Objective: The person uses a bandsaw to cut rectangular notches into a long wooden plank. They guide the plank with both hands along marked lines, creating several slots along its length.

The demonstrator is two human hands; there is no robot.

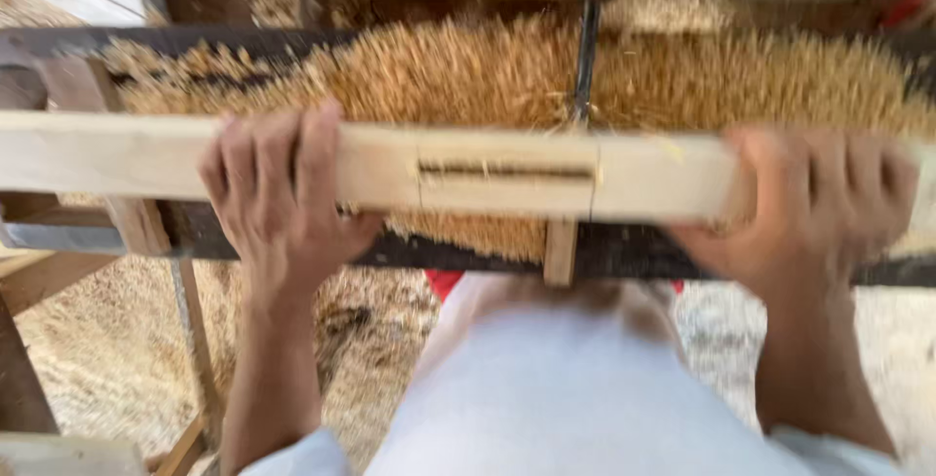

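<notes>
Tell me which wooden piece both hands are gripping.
The pale horizontal beam with the slot in its middle; left hand and right hand wrap it. Other timbers are darker, untouched.

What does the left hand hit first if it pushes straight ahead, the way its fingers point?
The left hand is wrapped over the pale wooden bar. Straight ahead, past the bar, lies the mass of golden fibre, so it would likely meet that first. The picture is blurred and depth is unclear.
</notes>
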